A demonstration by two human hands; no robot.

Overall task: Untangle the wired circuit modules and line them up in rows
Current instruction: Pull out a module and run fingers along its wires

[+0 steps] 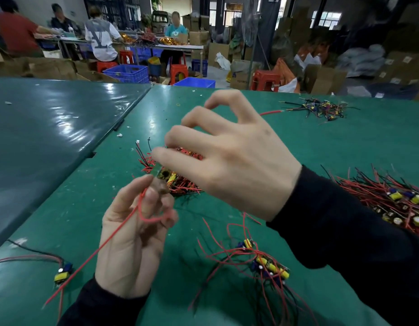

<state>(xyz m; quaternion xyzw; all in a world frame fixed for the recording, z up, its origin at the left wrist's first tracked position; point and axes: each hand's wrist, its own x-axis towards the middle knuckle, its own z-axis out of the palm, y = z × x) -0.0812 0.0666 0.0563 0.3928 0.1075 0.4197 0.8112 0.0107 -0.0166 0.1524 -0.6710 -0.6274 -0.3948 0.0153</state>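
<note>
My left hand (133,234) is raised over the green table (297,142), palm toward me, and pinches a small circuit module (162,175) at its fingertips. The module's red wire (105,243) loops over my fingers and trails down to the lower left. My right hand (227,158) hovers just above and to the right of it, fingers spread and curled, its lowest fingertip close to the module. Whether that finger touches the module I cannot tell. Behind my hands lies a tangled heap of modules with red wires (185,184), partly hidden.
A single module (62,274) lies at the lower left. A small tangle (267,264) sits in front of my right sleeve, a long row of modules (396,198) at the right, a loose heap (321,109) at the far right. People work at tables behind.
</note>
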